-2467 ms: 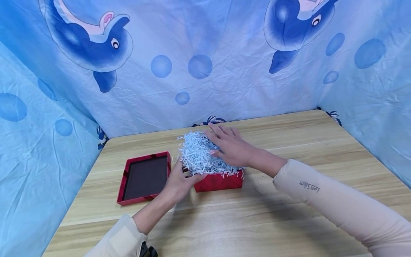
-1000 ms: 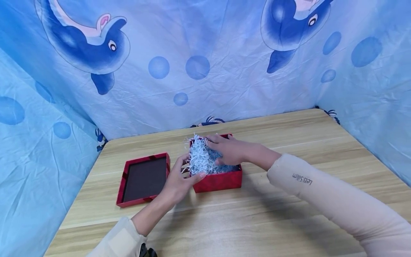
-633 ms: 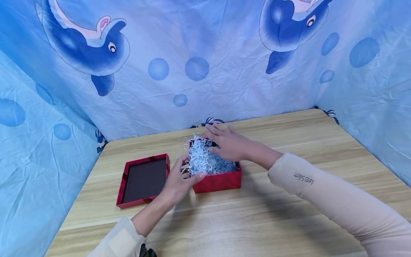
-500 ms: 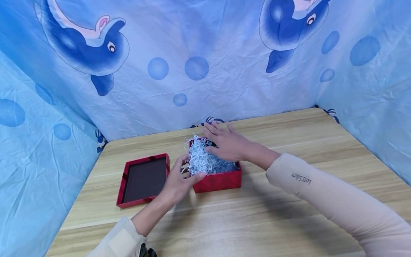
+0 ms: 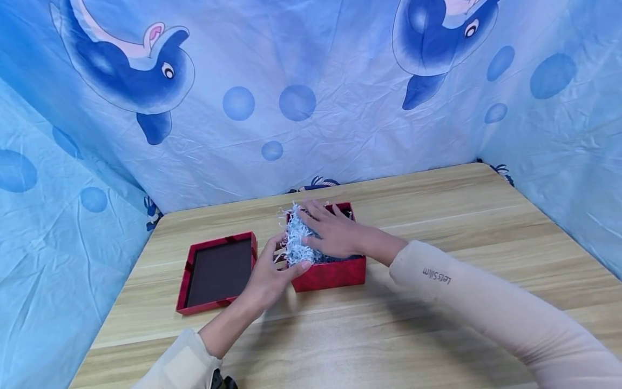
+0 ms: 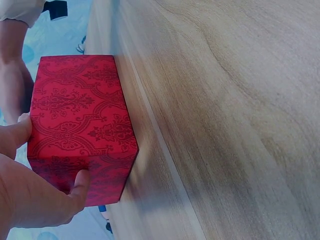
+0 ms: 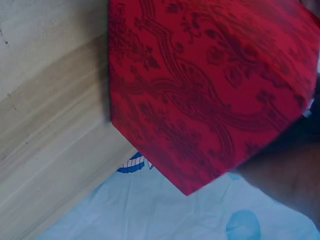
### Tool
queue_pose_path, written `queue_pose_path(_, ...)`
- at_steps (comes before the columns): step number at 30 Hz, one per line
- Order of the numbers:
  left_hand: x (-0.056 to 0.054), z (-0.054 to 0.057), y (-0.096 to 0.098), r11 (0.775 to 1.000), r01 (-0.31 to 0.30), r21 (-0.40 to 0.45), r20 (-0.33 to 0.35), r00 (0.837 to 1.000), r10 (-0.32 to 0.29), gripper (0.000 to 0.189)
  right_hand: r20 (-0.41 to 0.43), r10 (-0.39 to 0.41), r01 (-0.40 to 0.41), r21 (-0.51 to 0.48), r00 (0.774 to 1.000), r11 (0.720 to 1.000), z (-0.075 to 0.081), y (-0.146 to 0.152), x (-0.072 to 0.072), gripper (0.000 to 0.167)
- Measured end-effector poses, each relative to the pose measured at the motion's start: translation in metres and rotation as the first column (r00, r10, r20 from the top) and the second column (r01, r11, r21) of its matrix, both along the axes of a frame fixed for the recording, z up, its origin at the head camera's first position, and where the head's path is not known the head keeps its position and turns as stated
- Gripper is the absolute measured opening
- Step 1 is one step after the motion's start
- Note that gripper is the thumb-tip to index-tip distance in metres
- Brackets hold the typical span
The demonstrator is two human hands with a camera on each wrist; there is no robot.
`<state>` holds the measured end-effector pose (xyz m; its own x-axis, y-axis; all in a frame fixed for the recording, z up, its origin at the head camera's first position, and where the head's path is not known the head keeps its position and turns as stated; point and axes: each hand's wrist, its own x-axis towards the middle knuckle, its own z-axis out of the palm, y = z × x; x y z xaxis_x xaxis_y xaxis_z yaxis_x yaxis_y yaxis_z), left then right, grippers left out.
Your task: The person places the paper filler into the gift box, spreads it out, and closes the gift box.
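A red patterned gift box (image 5: 330,275) stands on the table with its top uncovered. Pale blue shredded paper (image 5: 295,243) fills it and bulges over the left rim. My left hand (image 5: 267,276) grips the box at its left end, the thumb on the near side; in the left wrist view that hand (image 6: 42,195) holds the corner of the box (image 6: 80,107). Spread flat over the paper, my right hand (image 5: 332,232) touches it and hides part of it. The right wrist view shows mostly the outer wall of the box (image 7: 200,90).
Left of the box lies a red lid (image 5: 218,270), its dark inside facing up. The wooden table (image 5: 437,216) reaches back to a blue dolphin-printed cloth (image 5: 350,135) hanging behind and at both sides.
The heaped paper has sunk lower into the box, so more of the rim shows. My right hand has lifted, then come down further left on the paper. The left hand has stayed put.
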<state>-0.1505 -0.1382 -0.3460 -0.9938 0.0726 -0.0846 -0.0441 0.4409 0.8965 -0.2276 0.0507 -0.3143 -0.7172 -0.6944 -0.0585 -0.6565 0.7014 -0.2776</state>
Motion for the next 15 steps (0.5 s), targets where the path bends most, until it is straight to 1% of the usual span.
queue_pose_path(4,0.0,-0.001,0.0,1.0,0.003,-0.009,-0.012,1.0,-0.003,0.081,0.082,0.032,-0.035,0.037,0.996,0.999,-0.007,-0.004,-0.001,0.067)
queue_pose_path(9,-0.001,-0.002,0.0,1.0,0.014,0.001,-0.032,0.999,-0.014,0.078,0.172,0.025,-0.045,0.117,0.985,0.992,-0.014,-0.007,-0.003,0.066)
queue_pose_path(13,-0.001,-0.003,0.0,1.0,0.015,0.011,-0.047,0.999,-0.014,0.078,0.226,0.011,-0.052,0.178,0.974,0.983,-0.02,-0.01,-0.008,0.063)
queue_pose_path(15,-0.001,-0.003,0.001,1.0,0.01,0.013,-0.047,0.999,-0.009,0.079,0.241,0.025,-0.08,0.222,0.97,0.972,-0.023,-0.012,-0.012,0.059)
